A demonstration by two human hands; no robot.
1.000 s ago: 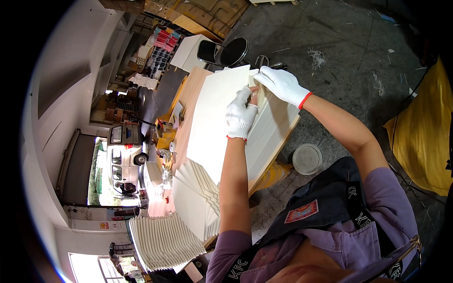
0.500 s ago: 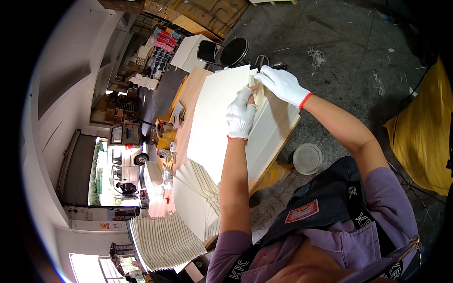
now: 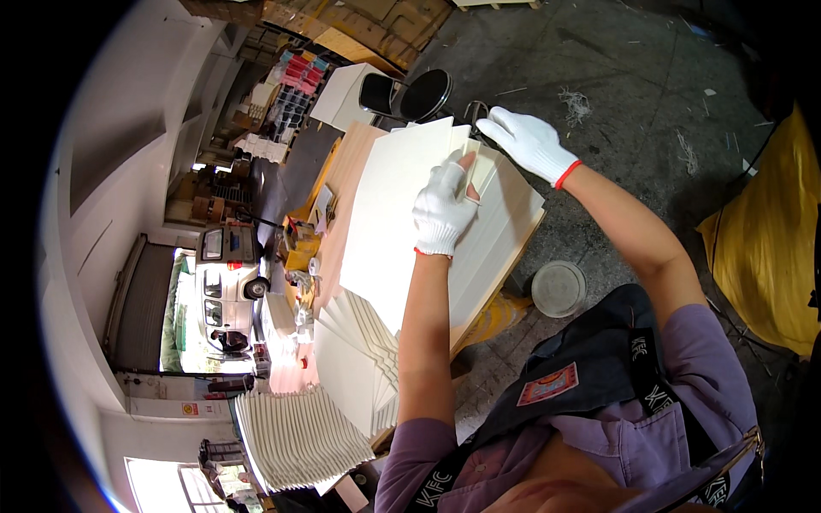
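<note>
A layered pile of large off-white sheets (image 3: 393, 197) lies on the wooden table, its right-hand edges stepped one below another. My left hand (image 3: 443, 207), in a white knit glove that leaves the thumb and a fingertip bare, rests on these stepped edges. Its thumb and finger are spread, with nothing seen gripped between them. My right hand (image 3: 526, 144), fully gloved in white with a red cuff, hovers just off the far right edge of the sheets. Its fingers are stretched out and nothing is in them.
Fanned white sheets (image 3: 355, 355) and a tall wavy stack of sheets (image 3: 299, 436) stand to the near left. Tools and a yellow box (image 3: 301, 248) are farther left. A black stool (image 3: 425, 94) is beyond the table; a round bucket (image 3: 558, 288) and a yellow sack (image 3: 761, 231) are right.
My right hand has moved right, away from the sheet edges. My left hand has shifted slightly right, its thumb now spread out over the stepped edges.
</note>
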